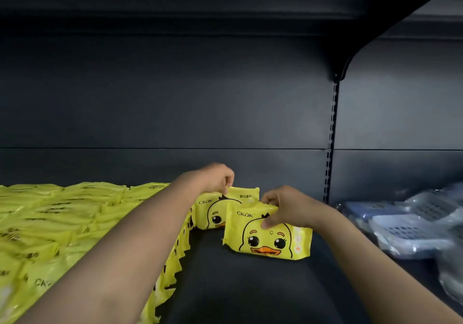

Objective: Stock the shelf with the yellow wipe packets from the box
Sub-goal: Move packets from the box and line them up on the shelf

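The shelf (238,286) carries rows of wipe packets (62,223) over its whole left part, from the back panel (175,98) to the front edge. Just right of these rows, toward the back of the shelf, stands the rear packet (213,211), upright. The front packet (268,241) stands before it and a little to its right, overlapping it. The left hand (215,177) pinches the rear packet's top edge; the right hand (285,208) grips the front packet's top. An upright post (330,148) rises at the back, right of both packets, and wrapped baskets (413,228) lie beyond it on the right.
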Demonstrator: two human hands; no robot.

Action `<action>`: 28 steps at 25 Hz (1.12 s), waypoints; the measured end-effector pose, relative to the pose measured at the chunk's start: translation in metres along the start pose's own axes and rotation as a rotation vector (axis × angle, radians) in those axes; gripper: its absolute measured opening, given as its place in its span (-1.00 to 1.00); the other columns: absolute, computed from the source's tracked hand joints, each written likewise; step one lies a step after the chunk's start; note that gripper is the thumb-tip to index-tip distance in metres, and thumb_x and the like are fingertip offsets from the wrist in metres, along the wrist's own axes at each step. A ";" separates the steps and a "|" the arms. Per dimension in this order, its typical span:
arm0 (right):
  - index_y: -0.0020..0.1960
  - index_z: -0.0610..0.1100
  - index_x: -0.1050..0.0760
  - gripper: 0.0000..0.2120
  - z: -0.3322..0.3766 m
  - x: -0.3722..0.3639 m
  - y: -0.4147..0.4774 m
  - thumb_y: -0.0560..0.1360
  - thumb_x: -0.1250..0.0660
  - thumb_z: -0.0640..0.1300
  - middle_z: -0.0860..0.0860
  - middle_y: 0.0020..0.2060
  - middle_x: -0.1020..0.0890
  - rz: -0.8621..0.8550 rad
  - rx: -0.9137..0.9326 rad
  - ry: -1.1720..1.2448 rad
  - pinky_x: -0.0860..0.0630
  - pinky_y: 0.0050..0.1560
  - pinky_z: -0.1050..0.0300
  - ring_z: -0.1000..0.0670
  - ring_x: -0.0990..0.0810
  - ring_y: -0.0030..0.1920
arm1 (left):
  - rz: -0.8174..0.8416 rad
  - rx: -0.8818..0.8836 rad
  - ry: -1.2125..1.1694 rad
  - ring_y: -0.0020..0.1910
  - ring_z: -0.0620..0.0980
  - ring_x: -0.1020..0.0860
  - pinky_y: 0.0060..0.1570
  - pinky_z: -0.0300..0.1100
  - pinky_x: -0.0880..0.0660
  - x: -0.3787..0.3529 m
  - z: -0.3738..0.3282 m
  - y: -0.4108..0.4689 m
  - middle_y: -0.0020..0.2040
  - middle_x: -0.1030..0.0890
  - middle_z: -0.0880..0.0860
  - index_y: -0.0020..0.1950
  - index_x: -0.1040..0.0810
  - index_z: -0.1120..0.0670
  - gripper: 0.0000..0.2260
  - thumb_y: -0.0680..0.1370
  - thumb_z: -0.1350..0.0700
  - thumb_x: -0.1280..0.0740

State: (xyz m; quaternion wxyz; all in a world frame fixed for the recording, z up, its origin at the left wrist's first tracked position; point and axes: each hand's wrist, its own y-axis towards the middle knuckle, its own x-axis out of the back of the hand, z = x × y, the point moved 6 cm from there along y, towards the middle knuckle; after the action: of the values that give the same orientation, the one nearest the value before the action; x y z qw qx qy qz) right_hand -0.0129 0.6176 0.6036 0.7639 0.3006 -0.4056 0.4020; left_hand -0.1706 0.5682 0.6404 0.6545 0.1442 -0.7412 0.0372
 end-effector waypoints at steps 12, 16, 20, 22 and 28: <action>0.19 -0.18 -0.51 -0.53 -0.017 -0.005 0.014 0.33 -0.53 -0.14 0.00 0.03 -0.59 -0.032 -0.034 -0.003 -0.38 -0.15 0.32 0.11 -0.49 -0.06 | -0.030 -0.066 0.130 0.05 0.02 -0.54 0.08 -0.12 -0.47 -0.011 0.016 0.017 0.07 -0.60 0.05 0.04 -0.59 0.12 -0.85 0.50 0.26 -0.34; 0.24 -0.16 -0.50 -0.51 0.002 -0.002 0.023 0.35 -0.52 -0.12 0.03 0.00 -0.52 -0.078 -0.002 -0.085 -0.35 -0.10 0.30 0.07 -0.46 0.00 | 0.000 -0.022 0.207 0.09 0.02 -0.53 0.07 -0.14 -0.45 0.016 0.031 -0.009 0.08 -0.59 0.01 0.06 -0.58 0.11 -0.86 0.52 0.17 -0.32; 0.27 -0.15 -0.48 -0.52 0.033 -0.017 0.054 0.38 -0.48 -0.13 -0.03 0.09 -0.56 -0.114 0.070 -0.198 -0.35 0.00 0.21 0.00 -0.48 0.05 | -0.019 0.002 0.275 0.11 0.02 -0.51 0.10 -0.12 -0.45 0.037 0.044 -0.050 0.09 -0.58 0.00 0.10 -0.55 0.09 -0.80 0.57 0.04 -0.24; 0.28 -0.11 -0.47 -0.56 0.042 -0.035 0.068 0.42 -0.44 -0.14 -0.04 0.17 -0.55 -0.193 0.102 -0.303 -0.40 0.12 0.15 -0.05 -0.47 0.18 | -0.026 0.019 0.279 0.08 0.01 -0.51 0.08 -0.11 -0.46 0.039 0.051 -0.066 0.08 -0.58 -0.01 0.07 -0.54 0.07 -0.80 0.58 -0.01 -0.23; 0.42 -0.06 -0.31 -0.40 0.038 -0.066 0.069 0.44 -0.40 0.01 -0.06 0.30 -0.42 -0.269 0.086 -0.455 -0.27 0.31 0.10 -0.09 -0.28 0.33 | -0.106 0.007 0.264 0.03 -0.01 -0.48 0.06 -0.11 -0.44 0.037 0.060 -0.089 -0.05 -0.49 -0.02 0.02 -0.54 0.07 -0.77 0.58 -0.06 -0.20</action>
State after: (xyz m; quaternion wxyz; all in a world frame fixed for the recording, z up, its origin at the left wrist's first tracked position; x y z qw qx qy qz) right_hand -0.1092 0.5969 0.5747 0.6861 0.4666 -0.5058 0.2360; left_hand -0.2086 0.4619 0.6563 0.7468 0.1795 -0.6400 0.0237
